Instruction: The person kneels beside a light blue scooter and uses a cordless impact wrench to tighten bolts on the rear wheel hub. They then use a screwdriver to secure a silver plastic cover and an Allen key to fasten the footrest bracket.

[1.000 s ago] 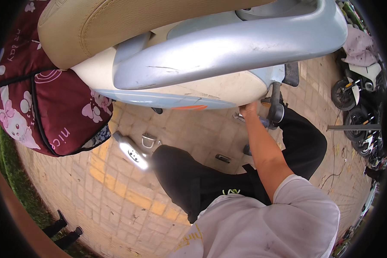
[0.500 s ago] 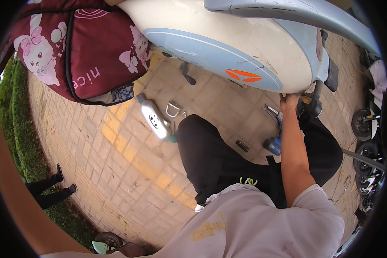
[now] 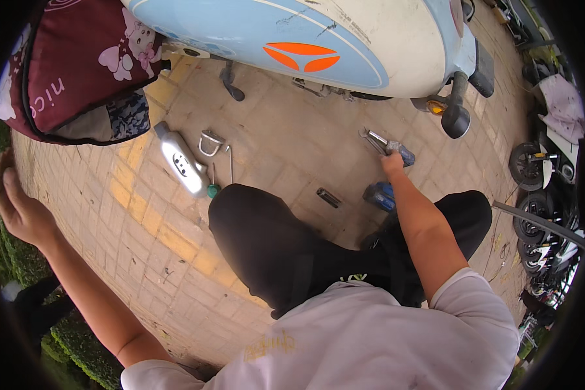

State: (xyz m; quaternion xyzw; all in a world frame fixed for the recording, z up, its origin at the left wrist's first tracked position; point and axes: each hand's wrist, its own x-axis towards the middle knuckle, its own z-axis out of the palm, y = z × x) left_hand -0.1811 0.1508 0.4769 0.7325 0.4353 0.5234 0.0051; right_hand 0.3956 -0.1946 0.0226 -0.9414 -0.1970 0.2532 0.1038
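Silvery tool [image 3: 378, 138], long axis slanting forward-left, meets right hand [image 3: 392, 164], grip unclear; left hand [image 3: 27, 209] unclenched, empty.

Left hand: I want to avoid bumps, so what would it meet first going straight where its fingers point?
Probably the maroon fabric cover above the left hand in the picture; depth is unclear, so it might pass clear.

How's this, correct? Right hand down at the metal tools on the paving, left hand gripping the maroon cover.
Not quite: the head view shows the left hand open and empty, apart from the maroon cover, not gripping it. The right hand is down at the metal tools on the paving, as stated.
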